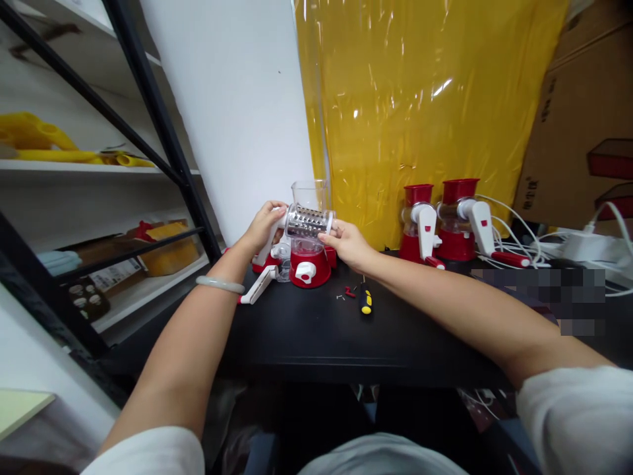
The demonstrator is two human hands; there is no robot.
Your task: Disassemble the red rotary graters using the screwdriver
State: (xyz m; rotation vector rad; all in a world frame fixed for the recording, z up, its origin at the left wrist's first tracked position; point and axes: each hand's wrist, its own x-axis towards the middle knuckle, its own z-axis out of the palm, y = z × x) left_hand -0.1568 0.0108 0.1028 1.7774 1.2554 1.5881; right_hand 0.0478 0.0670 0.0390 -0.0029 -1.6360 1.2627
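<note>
A perforated metal grater drum is held level between my two hands, in front of a rotary grater's clear hopper. My left hand is closed at the drum's left end, where a white part shows by the fingers. My right hand pinches the white rim at its right end. Below the drum stands the grater's red base, with a white knob on its front. At its left lies a white crank handle with a red grip; more red and white parts behind it are partly hidden.
A yellow and black screwdriver, small red pieces and tiny screws lie on the black table. Two red graters with cranks stand at right, beside white cables. A black-framed shelf borders the left.
</note>
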